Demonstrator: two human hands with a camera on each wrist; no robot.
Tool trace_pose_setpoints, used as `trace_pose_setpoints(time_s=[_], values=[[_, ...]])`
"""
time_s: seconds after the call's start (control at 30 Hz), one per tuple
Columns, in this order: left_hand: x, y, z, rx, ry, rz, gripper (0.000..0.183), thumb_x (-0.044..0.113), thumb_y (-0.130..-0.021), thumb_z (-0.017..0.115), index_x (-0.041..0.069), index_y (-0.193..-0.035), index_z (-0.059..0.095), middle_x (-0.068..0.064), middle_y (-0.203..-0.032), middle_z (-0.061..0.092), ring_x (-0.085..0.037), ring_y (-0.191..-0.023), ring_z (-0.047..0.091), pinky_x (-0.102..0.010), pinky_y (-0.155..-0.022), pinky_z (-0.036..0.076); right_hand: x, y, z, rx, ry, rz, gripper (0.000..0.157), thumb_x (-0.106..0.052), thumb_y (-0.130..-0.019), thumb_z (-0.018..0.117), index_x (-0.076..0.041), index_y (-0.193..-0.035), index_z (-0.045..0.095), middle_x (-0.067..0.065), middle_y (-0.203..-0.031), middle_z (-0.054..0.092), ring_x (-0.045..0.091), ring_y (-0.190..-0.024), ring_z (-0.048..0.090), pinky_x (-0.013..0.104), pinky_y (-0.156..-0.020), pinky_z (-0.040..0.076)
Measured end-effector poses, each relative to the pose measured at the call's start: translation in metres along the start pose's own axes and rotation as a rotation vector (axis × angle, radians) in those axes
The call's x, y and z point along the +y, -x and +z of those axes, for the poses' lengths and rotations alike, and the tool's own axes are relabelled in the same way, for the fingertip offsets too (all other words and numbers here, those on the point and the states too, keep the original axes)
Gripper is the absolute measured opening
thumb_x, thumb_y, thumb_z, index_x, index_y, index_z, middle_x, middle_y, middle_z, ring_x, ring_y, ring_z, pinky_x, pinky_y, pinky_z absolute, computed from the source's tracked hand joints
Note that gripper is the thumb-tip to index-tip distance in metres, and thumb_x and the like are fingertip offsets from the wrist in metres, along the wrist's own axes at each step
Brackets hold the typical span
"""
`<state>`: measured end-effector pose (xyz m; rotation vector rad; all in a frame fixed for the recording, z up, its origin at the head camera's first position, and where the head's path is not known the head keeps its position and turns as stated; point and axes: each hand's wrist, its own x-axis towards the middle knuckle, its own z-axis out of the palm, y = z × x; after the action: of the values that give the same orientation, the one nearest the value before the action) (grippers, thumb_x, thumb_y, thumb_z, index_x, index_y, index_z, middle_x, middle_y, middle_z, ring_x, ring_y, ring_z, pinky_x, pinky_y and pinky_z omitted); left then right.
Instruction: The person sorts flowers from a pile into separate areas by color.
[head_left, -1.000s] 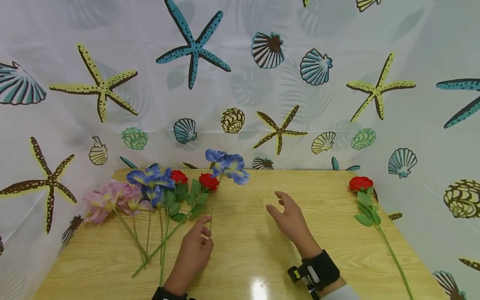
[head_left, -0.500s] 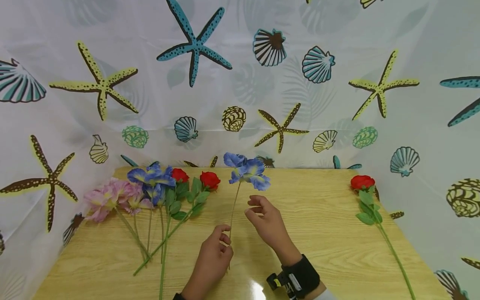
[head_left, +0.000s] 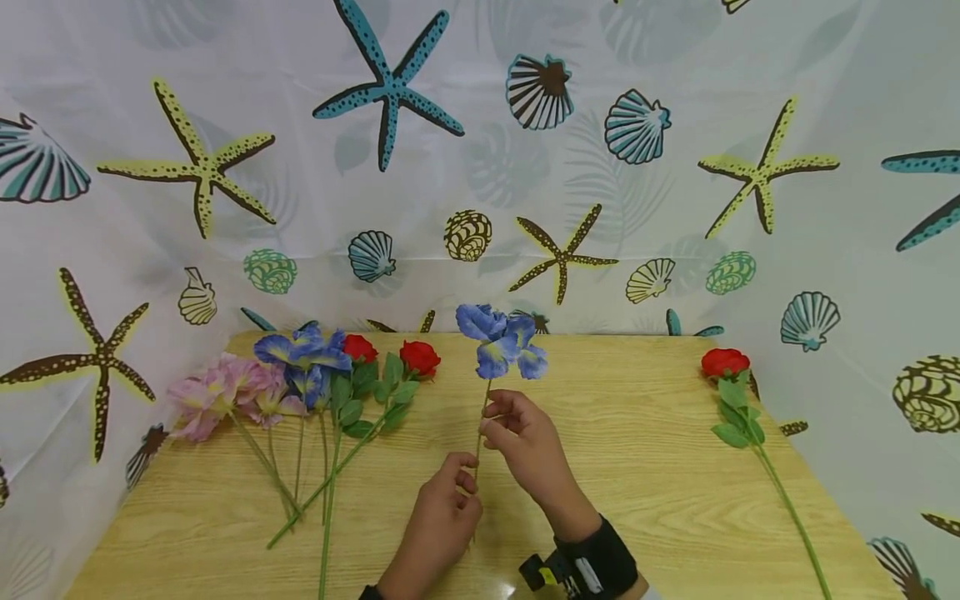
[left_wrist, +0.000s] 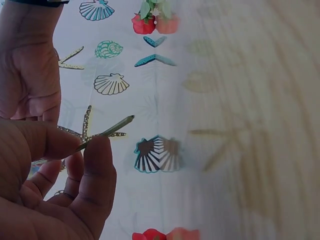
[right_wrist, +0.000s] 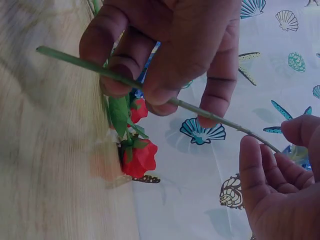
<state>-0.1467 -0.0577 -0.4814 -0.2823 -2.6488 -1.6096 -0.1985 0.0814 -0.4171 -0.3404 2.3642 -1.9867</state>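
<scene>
The left hand (head_left: pixel 444 510) and right hand (head_left: pixel 528 442) both pinch the thin stem (right_wrist: pixel 196 110) of a blue flower (head_left: pixel 497 340) between their fingers (left_wrist: pixel 99 167), over the middle of the bench (head_left: pixel 637 467); should either grip slacken, the bloom's weight would probably make it swivel or droop. The left wrist view shows the stem's bare lower end (left_wrist: pixel 120 124) plainly; only the head view shows the whole bloom, which both wrist views largely hide.

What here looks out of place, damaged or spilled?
Nothing looks damaged or spilled. One mild oddity: a red rose lies alone on the table's right, apart from the flowers grouped left. The blue flower, its stem pinched by left hand and right hand, looks intact.
</scene>
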Motion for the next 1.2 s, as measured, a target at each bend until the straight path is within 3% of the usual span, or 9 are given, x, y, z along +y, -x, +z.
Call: trace_pose_setpoints(time_s=[0.3,0.5,0.73,0.83,1.0,1.2], values=[[0.007,-0.001,0.003,-0.003,0.003,0.002,0.032,0.001,-0.084,0.052,0.009,-0.115,0.052,-0.009,-0.09,0.06,-0.007,-0.065,0.057,-0.022,-0.052,0.047,-0.017,0.005,0.003,0.003,0.013,-0.043,0.034,0.002,-0.088,0.058,-0.004,-0.121,0.053,0.019,-0.101,0.056,0.022,-0.084,0.06,0.036,-0.071,0.055],[0.01,-0.001,0.005,0.008,0.001,0.011,0.032,-0.002,-0.081,0.053,0.011,-0.111,0.054,-0.004,-0.086,0.058,-0.007,-0.064,0.056,-0.022,-0.052,0.047,-0.015,0.005,0.003,0.02,0.002,-0.071,0.033,0.004,-0.087,0.057,-0.003,-0.119,0.051,0.015,-0.094,0.055,0.019,-0.078,0.058,0.04,-0.069,0.055],[0.011,0.0,0.007,-0.003,-0.007,0.031,0.035,-0.002,-0.079,0.056,0.007,-0.113,0.055,-0.002,-0.084,0.057,-0.006,-0.067,0.055,-0.023,-0.056,0.048,-0.012,0.006,0.0,0.032,0.009,-0.045,0.033,0.003,-0.089,0.055,-0.002,-0.121,0.048,0.016,-0.096,0.053,0.023,-0.078,0.057,0.028,-0.064,0.051],[0.009,0.0,0.007,-0.001,-0.025,0.029,0.037,0.002,-0.081,0.056,0.008,-0.117,0.056,-0.002,-0.087,0.058,-0.007,-0.071,0.057,-0.024,-0.059,0.049,-0.001,0.003,-0.003,0.043,0.029,-0.051,0.034,0.002,-0.09,0.055,-0.004,-0.123,0.048,0.015,-0.098,0.053,0.027,-0.079,0.058,0.031,-0.066,0.052],[0.003,0.001,0.003,0.055,-0.076,0.042,0.03,0.01,-0.086,0.059,0.01,-0.116,0.059,-0.005,-0.095,0.059,-0.012,-0.083,0.056,-0.032,-0.07,0.05,0.019,-0.004,-0.013,0.074,0.031,-0.034,0.035,-0.002,-0.09,0.056,-0.01,-0.123,0.05,0.013,-0.1,0.054,0.025,-0.078,0.059,0.034,-0.067,0.053],[-0.007,0.0,-0.012,0.131,-0.165,0.036,0.029,0.013,-0.087,0.061,0.01,-0.116,0.061,-0.007,-0.108,0.056,-0.025,-0.102,0.055,-0.044,-0.082,0.049,0.029,-0.005,-0.022,0.105,0.022,-0.008,0.037,0.0,-0.088,0.056,-0.01,-0.122,0.05,0.012,-0.098,0.052,0.02,-0.077,0.058,0.032,-0.065,0.054]])
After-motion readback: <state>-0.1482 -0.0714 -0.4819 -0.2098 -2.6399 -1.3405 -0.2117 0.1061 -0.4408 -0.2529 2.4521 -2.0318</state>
